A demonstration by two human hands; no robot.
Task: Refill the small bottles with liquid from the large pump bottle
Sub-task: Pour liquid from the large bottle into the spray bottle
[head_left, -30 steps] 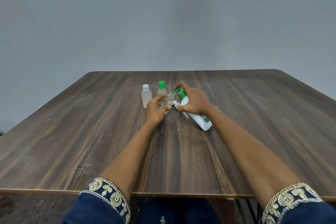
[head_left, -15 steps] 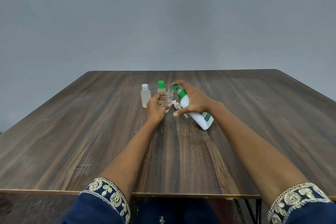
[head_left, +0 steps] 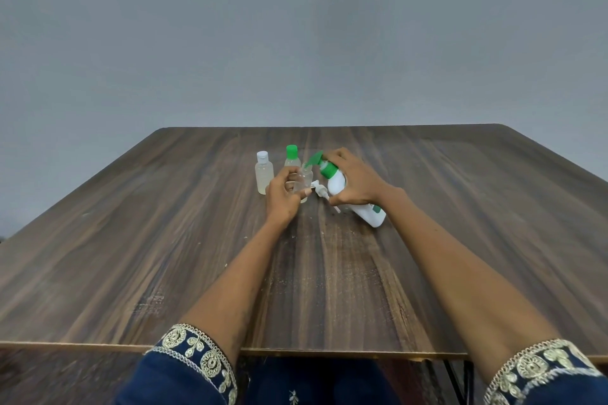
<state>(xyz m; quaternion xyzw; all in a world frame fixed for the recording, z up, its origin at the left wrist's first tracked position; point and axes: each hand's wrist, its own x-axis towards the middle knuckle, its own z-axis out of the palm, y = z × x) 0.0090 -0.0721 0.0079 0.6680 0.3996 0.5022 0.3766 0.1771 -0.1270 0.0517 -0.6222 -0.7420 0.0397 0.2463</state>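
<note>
As before, both hands (head_left: 353, 179) on btls, pump bottle (head_left: 357, 199) steeper.

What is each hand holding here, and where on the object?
The left hand grips a small clear bottle around its body. The right hand holds the tilted white pump bottle around its upper body, just below the green collar.

White pump bottle (head_left: 342, 186), green collar; navy sleeves (head_left: 194, 368), gold embroidery.
</note>
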